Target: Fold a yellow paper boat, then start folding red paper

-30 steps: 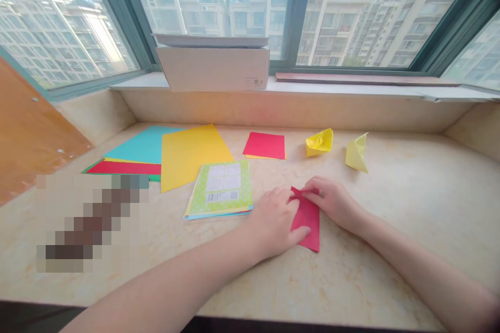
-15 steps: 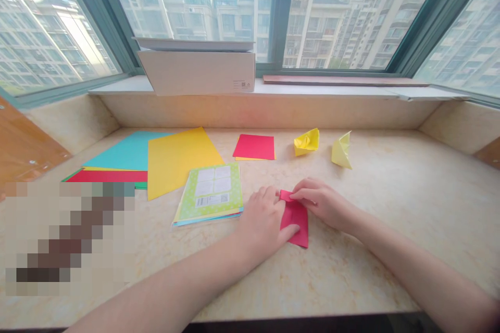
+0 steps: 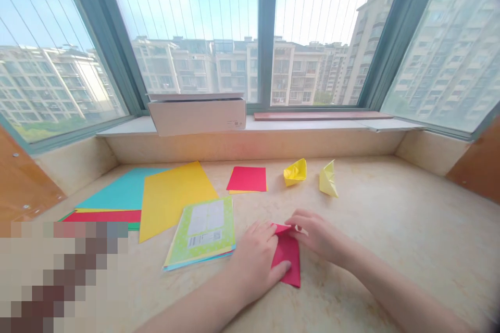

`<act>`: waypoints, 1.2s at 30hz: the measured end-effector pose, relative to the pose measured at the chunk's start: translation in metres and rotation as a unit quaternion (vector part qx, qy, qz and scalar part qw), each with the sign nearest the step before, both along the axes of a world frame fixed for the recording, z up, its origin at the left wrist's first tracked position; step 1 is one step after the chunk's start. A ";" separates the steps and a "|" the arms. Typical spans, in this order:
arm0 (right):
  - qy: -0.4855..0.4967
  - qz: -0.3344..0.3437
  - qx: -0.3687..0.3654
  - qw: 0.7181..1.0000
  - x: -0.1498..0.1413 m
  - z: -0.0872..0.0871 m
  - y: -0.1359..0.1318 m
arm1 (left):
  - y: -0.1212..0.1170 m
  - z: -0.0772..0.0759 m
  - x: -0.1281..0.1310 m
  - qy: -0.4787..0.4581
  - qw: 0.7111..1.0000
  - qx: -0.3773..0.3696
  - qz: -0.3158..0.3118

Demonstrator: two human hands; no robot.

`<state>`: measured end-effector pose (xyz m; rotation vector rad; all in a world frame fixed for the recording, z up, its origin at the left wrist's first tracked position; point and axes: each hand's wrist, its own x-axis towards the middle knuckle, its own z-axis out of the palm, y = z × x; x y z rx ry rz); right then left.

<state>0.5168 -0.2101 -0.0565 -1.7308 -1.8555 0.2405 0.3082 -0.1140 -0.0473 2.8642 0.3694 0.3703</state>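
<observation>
Presses the left hand [image 3: 255,255] nearly flat on one folded red paper [image 3: 287,259], with the thumb across its lower part and the 6 o'clock edge in sight. Holds the right hand [image 3: 316,231] half-curled at the paper's 12 o'clock edge, with thumb and forefinger near each other; cannot tell whether gripping it. Has one green packet [image 3: 199,231] just beside the left hand toward 10 o'clock, but a wide run of counter [image 3: 410,218] toward 3. Faces two folded shapes beyond: one bright yellow shape [image 3: 295,173] at 12, one pale yellow shape [image 3: 328,181] at 1. Shows one red square [image 3: 247,179] at 11, edged beneath in yellow; farther toward 10, one large yellow sheet [image 3: 172,197] overlapping a multicoloured stack [image 3: 119,190]. Includes one white box [image 3: 195,118] at 11, on the sill [image 3: 133,125].
</observation>
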 end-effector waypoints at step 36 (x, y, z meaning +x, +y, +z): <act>0.319 0.097 0.072 0.940 -0.010 0.001 -0.001 | -0.007 0.009 0.018 -0.229 0.706 -0.664 0.085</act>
